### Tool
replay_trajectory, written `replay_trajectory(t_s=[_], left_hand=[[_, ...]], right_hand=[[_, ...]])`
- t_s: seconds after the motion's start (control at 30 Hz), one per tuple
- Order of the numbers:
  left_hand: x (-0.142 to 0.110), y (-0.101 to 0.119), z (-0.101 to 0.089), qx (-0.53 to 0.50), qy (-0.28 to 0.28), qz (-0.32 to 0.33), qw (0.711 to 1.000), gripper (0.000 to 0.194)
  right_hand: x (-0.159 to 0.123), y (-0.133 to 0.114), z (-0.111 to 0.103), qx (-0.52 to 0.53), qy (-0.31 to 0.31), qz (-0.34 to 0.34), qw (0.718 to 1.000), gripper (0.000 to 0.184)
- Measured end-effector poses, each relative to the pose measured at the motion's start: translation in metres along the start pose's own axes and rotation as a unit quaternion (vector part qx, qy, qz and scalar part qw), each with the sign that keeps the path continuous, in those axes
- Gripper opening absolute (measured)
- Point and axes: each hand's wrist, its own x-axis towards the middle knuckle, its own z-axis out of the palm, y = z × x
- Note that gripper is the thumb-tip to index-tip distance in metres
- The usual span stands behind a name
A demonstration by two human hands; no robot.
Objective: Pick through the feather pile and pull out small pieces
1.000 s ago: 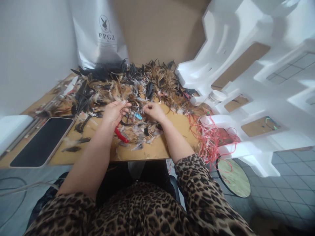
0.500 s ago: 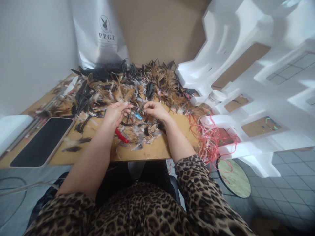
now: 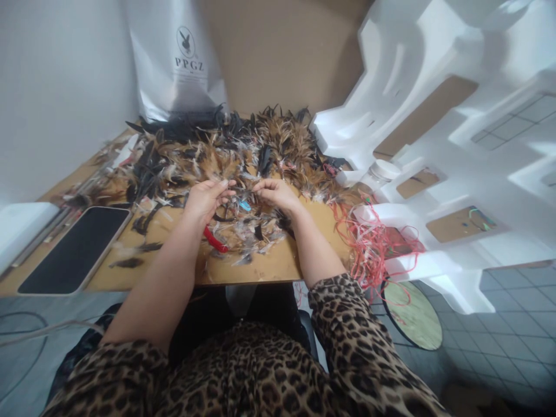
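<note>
Both hands are over a heap of brown, black and white feathers [image 3: 217,159] on a wooden table [image 3: 260,272]. My left hand [image 3: 209,200] has its thumb and fingers pinched together; what is between the fingertips is too small to make out. A short way to the right, my right hand [image 3: 274,193] is pinched in the same way, its fingertips among the feathers. Between and just below the hands lies a small light-blue piece [image 3: 244,205]. A red curved strip [image 3: 215,239] rests under my left wrist, beside loose feather scraps [image 3: 254,234].
A phone [image 3: 75,249] lies at the left edge. Behind the feathers stands a silver bag [image 3: 178,75]. White foam packing [image 3: 434,127] fills the right side, with a lidded jar [image 3: 382,171] and tangled pink strings [image 3: 369,249] near it. A round green-topped object [image 3: 414,313] is below.
Both hands keep nearly the same place and pinched pose. My right fingertips have shifted very slightly to the left.
</note>
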Motion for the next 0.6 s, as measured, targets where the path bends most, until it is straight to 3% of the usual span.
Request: replay_trajectory(t_s=[0.2,0.4,0.6], left_hand=[[-0.0039,0.0013,0.0024,0.013,-0.043,-0.018,0.999,0.013],[-0.0013,-0.0035,0.0017,0.022,-0.037,-0.047,0.998,0.009],[0.0014,-0.0037,0.0021,-0.053,-0.037,-0.047,0.997,0.007]], right_hand=[[0.0017,0.0023,-0.0017,0.007,0.017,0.01,1.0,0.023],[0.0029,0.0035,-0.0009,0.03,0.021,0.002,0.999,0.022],[0.0042,0.0015,0.0049,0.131,0.04,-0.006,0.991,0.026]])
